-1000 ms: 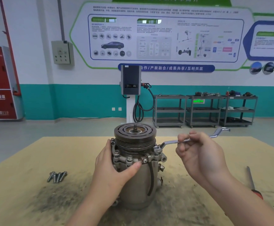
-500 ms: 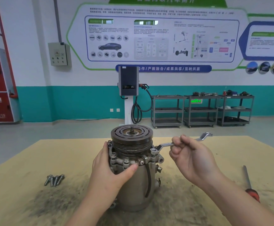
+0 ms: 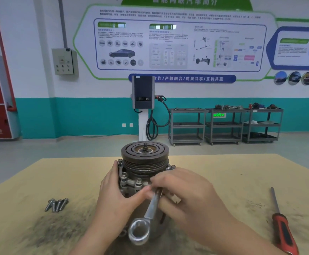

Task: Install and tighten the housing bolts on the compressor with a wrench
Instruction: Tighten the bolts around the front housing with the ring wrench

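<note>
The compressor (image 3: 144,173) stands upright mid-table (image 3: 242,172). The left hand (image 3: 116,196) wraps its housing to steady it; the right hand (image 3: 185,194) pinches the wrench (image 3: 150,208) shank. Advise seating the far ring squarely on a bolt, hidden here, before pulling. Spare bolts (image 3: 56,204) lie well left.

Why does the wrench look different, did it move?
Yes. The wrench swung from pointing right of the compressor to pointing toward the camera.
</note>
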The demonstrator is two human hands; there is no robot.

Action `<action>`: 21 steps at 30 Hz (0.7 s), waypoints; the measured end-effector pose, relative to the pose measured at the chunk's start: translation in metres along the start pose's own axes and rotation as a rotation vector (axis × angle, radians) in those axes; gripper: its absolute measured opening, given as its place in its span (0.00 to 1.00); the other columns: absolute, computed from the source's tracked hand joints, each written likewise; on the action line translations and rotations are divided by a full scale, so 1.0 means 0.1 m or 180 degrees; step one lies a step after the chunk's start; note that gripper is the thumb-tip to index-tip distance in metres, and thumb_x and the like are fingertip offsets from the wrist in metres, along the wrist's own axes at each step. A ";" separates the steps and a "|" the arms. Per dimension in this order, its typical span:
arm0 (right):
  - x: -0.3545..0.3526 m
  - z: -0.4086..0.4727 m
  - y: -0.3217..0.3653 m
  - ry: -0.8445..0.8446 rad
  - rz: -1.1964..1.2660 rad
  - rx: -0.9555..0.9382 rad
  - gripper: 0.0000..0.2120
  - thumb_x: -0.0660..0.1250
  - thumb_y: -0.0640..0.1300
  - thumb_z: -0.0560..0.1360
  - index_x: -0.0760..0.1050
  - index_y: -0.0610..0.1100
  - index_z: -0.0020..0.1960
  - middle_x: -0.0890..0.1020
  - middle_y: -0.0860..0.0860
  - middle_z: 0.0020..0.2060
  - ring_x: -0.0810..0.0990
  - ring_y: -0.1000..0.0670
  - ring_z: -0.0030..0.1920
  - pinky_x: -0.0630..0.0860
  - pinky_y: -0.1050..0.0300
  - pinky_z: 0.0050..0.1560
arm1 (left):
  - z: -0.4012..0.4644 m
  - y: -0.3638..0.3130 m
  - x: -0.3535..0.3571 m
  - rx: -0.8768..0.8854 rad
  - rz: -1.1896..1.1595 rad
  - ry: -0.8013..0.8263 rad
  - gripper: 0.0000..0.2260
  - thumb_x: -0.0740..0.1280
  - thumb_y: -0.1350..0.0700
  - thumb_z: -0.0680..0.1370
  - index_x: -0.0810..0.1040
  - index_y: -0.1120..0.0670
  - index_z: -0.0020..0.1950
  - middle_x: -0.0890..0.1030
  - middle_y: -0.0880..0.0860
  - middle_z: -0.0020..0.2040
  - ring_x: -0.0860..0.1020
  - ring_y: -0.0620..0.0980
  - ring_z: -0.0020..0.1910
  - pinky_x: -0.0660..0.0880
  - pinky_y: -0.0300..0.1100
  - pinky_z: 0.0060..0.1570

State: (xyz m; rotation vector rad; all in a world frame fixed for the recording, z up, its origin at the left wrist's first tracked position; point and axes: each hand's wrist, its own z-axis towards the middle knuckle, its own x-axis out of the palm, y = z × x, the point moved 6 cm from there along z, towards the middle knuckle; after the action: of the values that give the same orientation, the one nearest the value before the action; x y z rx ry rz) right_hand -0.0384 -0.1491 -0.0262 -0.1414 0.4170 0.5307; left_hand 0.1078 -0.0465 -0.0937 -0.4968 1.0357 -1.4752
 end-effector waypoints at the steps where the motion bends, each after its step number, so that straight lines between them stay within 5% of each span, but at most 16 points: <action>1: -0.06 0.04 0.00 -0.0078 0.0075 0.0118 0.12 0.69 0.49 0.75 0.81 0.40 0.43 0.83 0.51 0.41 0.81 0.51 0.42 0.78 0.57 0.43 | -0.01 0.01 0.00 0.0012 -0.0045 -0.0007 0.36 0.74 0.29 0.58 0.71 0.38 0.63 0.79 0.45 0.59 0.77 0.51 0.62 0.75 0.56 0.61; 6: -0.30 0.04 -0.34 -0.0698 0.1007 0.1428 0.03 0.66 0.46 0.78 0.76 0.47 0.49 0.83 0.55 0.39 0.82 0.57 0.40 0.79 0.59 0.42 | -0.07 0.02 0.00 -0.0029 -0.0088 -0.0065 0.31 0.73 0.33 0.60 0.67 0.26 0.61 0.75 0.35 0.62 0.72 0.43 0.66 0.72 0.53 0.66; 9: -0.32 -0.09 -0.63 -0.1573 0.2260 0.2372 0.12 0.58 0.29 0.78 0.67 0.46 0.51 0.83 0.45 0.34 0.78 0.49 0.31 0.75 0.61 0.33 | -0.08 0.03 0.01 -0.0075 -0.0202 0.0028 0.42 0.72 0.32 0.60 0.64 0.35 0.72 0.73 0.40 0.68 0.71 0.45 0.69 0.69 0.54 0.69; 11: -0.31 -0.17 -0.77 -0.1877 0.2652 0.2826 0.14 0.56 0.28 0.76 0.65 0.46 0.51 0.82 0.43 0.32 0.76 0.49 0.28 0.73 0.60 0.31 | -0.09 0.03 0.01 -0.0138 -0.0316 0.0070 0.47 0.72 0.31 0.59 0.61 0.41 0.76 0.71 0.42 0.71 0.70 0.43 0.70 0.67 0.53 0.71; 14: -0.21 -0.26 -0.91 -0.2064 0.3094 0.3387 0.13 0.54 0.28 0.76 0.66 0.44 0.52 0.82 0.44 0.30 0.74 0.50 0.26 0.72 0.58 0.31 | -0.11 -0.01 0.01 -0.0119 -0.0425 0.0081 0.44 0.71 0.31 0.60 0.60 0.38 0.74 0.70 0.39 0.70 0.71 0.37 0.67 0.68 0.48 0.71; 21: -0.02 -0.36 -1.02 -0.1945 0.3790 0.4032 0.09 0.53 0.30 0.79 0.67 0.41 0.51 0.81 0.46 0.28 0.73 0.50 0.25 0.72 0.60 0.28 | -0.10 -0.01 0.02 -0.0154 -0.0330 0.0098 0.47 0.73 0.35 0.66 0.56 0.45 0.79 0.66 0.42 0.74 0.67 0.43 0.72 0.65 0.53 0.73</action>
State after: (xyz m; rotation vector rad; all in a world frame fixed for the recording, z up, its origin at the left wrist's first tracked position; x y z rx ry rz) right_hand 0.0005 -0.2455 -0.0554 1.5468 0.1269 1.3099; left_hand 0.0988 -0.0454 -0.0989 -0.5709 1.0857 -1.5563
